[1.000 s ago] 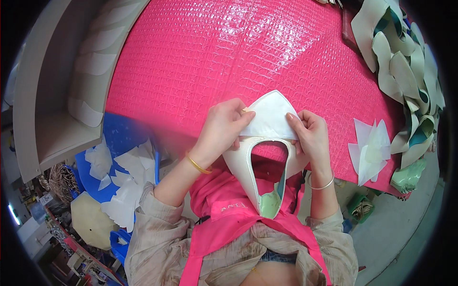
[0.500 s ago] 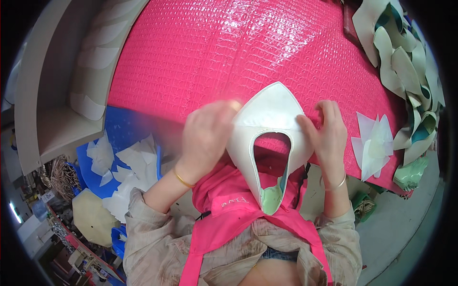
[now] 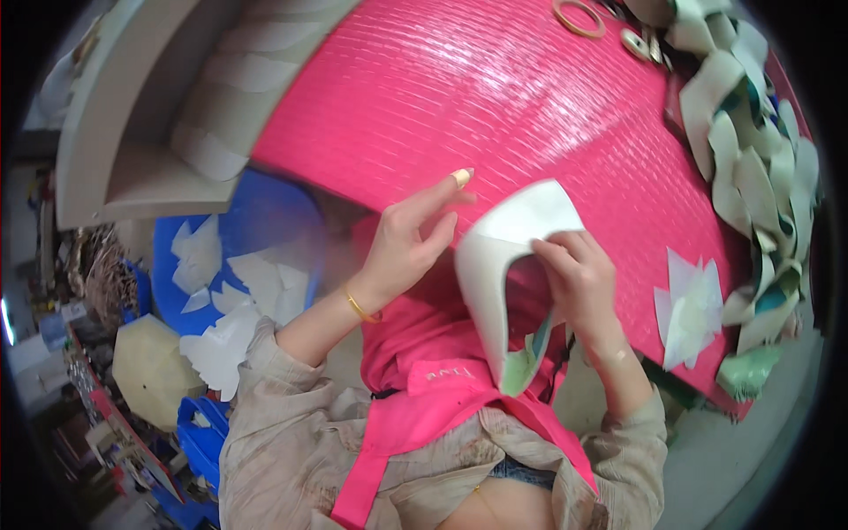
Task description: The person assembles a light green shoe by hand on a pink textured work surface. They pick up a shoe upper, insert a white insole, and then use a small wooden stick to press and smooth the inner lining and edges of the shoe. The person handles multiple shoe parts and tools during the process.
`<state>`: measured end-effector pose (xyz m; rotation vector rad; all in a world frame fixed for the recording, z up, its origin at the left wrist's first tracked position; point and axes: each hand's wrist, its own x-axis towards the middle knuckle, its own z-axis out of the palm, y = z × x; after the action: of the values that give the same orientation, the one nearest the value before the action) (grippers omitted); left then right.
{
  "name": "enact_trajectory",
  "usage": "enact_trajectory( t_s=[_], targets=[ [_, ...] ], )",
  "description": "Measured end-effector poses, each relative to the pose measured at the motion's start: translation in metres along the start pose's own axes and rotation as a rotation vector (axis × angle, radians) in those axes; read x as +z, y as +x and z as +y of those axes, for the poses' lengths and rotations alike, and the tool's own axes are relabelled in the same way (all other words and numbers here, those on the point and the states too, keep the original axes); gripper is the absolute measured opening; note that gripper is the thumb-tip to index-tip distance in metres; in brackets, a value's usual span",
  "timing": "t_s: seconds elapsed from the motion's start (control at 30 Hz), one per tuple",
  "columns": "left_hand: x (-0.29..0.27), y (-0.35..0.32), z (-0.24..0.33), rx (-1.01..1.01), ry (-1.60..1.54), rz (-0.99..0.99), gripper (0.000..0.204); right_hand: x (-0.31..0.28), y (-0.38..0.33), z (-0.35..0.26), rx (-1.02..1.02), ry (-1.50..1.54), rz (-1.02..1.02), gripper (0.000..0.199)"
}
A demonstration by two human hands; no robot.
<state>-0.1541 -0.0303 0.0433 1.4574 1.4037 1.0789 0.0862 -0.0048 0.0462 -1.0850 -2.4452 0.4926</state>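
Note:
My right hand (image 3: 583, 287) pinches the right side of a white shoe upper (image 3: 521, 216), beside its opening. The upper has a pointed toe facing away from me, and its heel end, with a light green lining, hangs down against my pink apron (image 3: 415, 406). My left hand (image 3: 411, 231) is just left of the upper and apart from it. Its fingers are stretched out and hold nothing; a pale yellow covering sits on one fingertip. Below both hands is the near edge of the pink table (image 3: 424, 115).
Left of the table is a blue tub (image 3: 274, 208) with white scraps (image 3: 196, 252), under a grey shelf (image 3: 115, 168). At the right lie translucent pieces (image 3: 689, 309), a green bundle (image 3: 749, 371) and a heap of pale shoe uppers (image 3: 746, 185). A tape roll (image 3: 579, 18) lies at the far edge.
My left hand has come away from the upper's left side, its fingers now extended. The upper has shifted right and tilted in my right hand. The view has turned slightly.

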Motion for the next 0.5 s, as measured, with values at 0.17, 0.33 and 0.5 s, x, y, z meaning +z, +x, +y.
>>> enact_trajectory(
  t_s=[0.17,0.33,0.5],
  targets=[
    [-0.093,0.012,-0.022,0.165,0.472,0.455,0.023,-0.035,0.060,0.003,-0.085,-0.123,0.312,0.021],
    [-0.176,0.001,-0.074,0.099,1.320,0.661,0.019,-0.037,0.097,0.028,-0.029,-0.119,0.294,0.031],
    [-0.207,0.006,-0.076,-0.171,1.327,0.440,0.015,-0.039,0.081,0.008,0.131,0.114,0.119,0.026]
  ],
)
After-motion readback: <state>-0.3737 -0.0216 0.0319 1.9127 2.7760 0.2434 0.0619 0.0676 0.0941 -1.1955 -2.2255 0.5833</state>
